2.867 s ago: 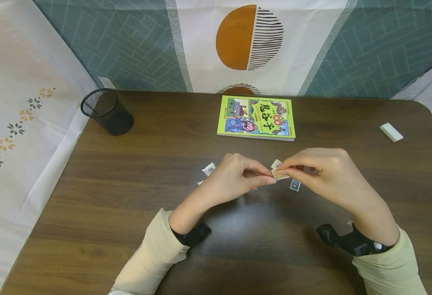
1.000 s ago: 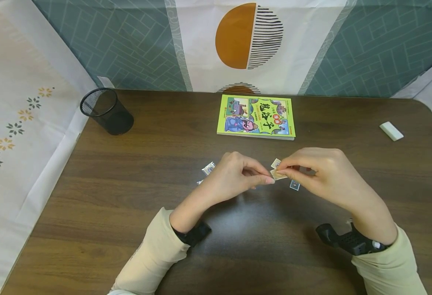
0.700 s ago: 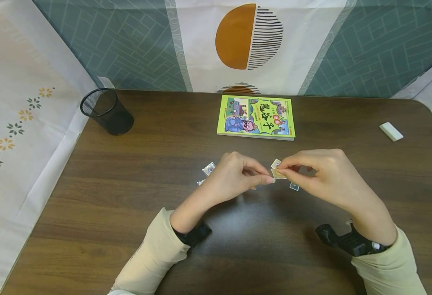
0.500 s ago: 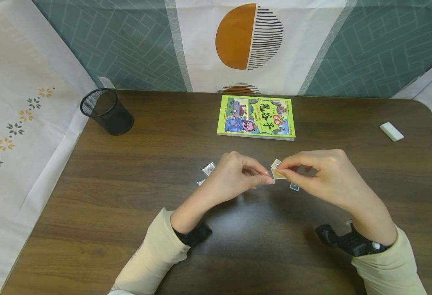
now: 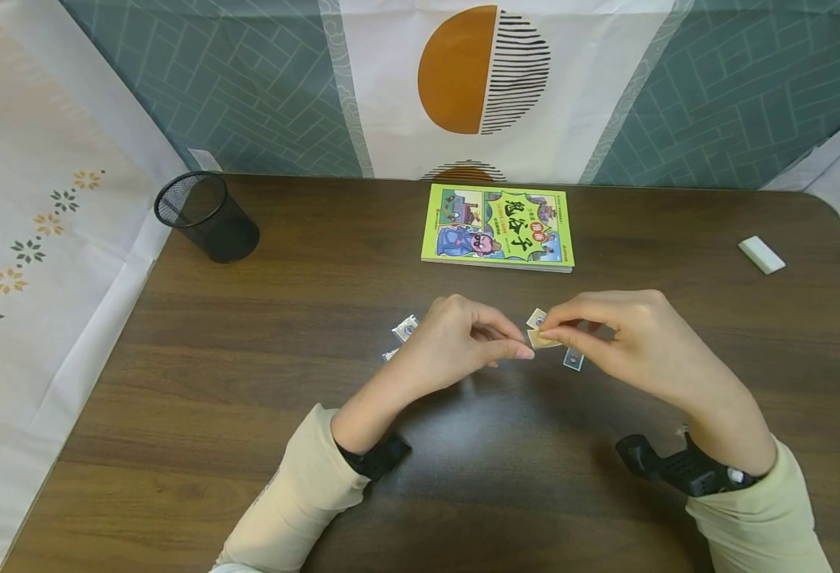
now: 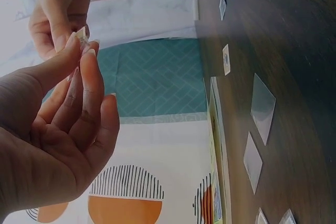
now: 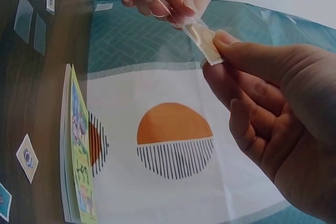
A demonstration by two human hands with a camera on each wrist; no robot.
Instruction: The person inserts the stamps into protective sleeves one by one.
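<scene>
Above the table, my left hand [image 5: 462, 342] pinches a clear plastic sleeve [image 7: 170, 11] between thumb and index finger. My right hand [image 5: 627, 334] pinches a small tan postage stamp [image 7: 205, 43], shown back side out in the head view. In the right wrist view the stamp meets the sleeve's end, partly overlapping it; how far in it sits I cannot tell. Beneath the right hand lie a pale stamp [image 5: 537, 317] and a blue stamp [image 5: 573, 359]. Two more clear sleeves [image 6: 262, 108] lie flat on the table, hidden from the head view by the left hand.
Left of the left hand lie two small stamps in shiny sleeves [image 5: 407, 327], one mostly covered by the wrist. A green comic book [image 5: 498, 228] lies at the table's back. A black mesh pen holder [image 5: 208, 219] stands back left, a white eraser-like block [image 5: 761, 255] right.
Both hands stay in nearly the same place. The right fingers have shifted slightly, the stamp's angle changes a little, and more of the blue stamp shows than half a second ago.
</scene>
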